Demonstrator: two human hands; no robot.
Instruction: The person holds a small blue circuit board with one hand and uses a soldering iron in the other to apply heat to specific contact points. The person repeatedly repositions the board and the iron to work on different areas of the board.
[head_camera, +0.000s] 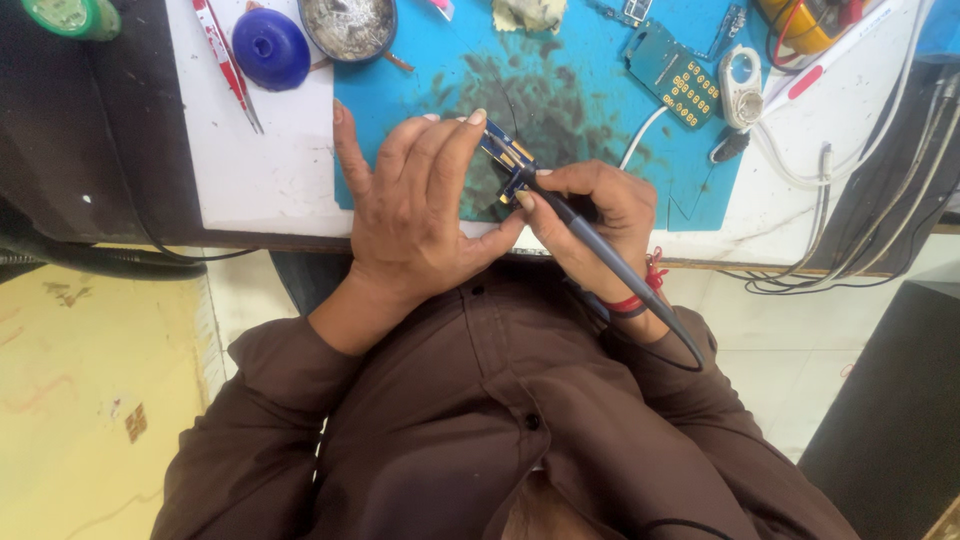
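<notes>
blue mat: left hand pinches circuit board, right hand grips soldering iron

The left hand is held palm down, fingers pointing to twelve o'clock. The right hand is curled in a closed grip at three o'clock beside it.

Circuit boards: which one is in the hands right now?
The small dark blue board, pinned under the left hand with the right hand beside it. The lighter blue keypad board lies untouched at the mat's top right.
</notes>
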